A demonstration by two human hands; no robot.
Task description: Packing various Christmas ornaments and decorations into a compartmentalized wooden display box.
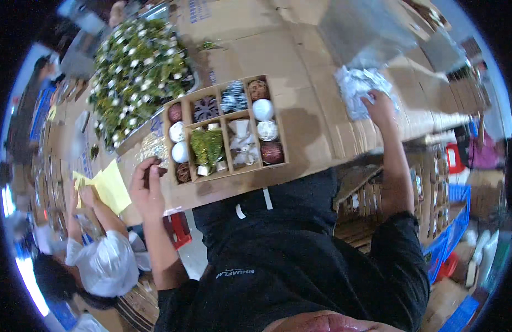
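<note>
1. The left hand [147, 188] closes its fingers round a small dark ornament [155, 169], just left of the tray [278, 119].
2. The right hand [379, 108] grips crinkly clear wrap [358, 86] on the cardboard table [306, 61].
3. The cardboard tray has square compartments holding glossy white balls [262, 109], woven brown balls, glittery snowflakes and green tinsel [207, 145].
4. A bushy green garland [135, 72] with white dots lies behind.

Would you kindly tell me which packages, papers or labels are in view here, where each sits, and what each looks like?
Brown cardboard divided ornament box: table centre, rectangular, holding baubles.
Crinkly clear plastic bags: upper right, silvery, under the right hand.
Yellow paper sheets: left, held by a co-worker.
Flattened brown cardboard sheets: covering the table, with blue print.
</note>
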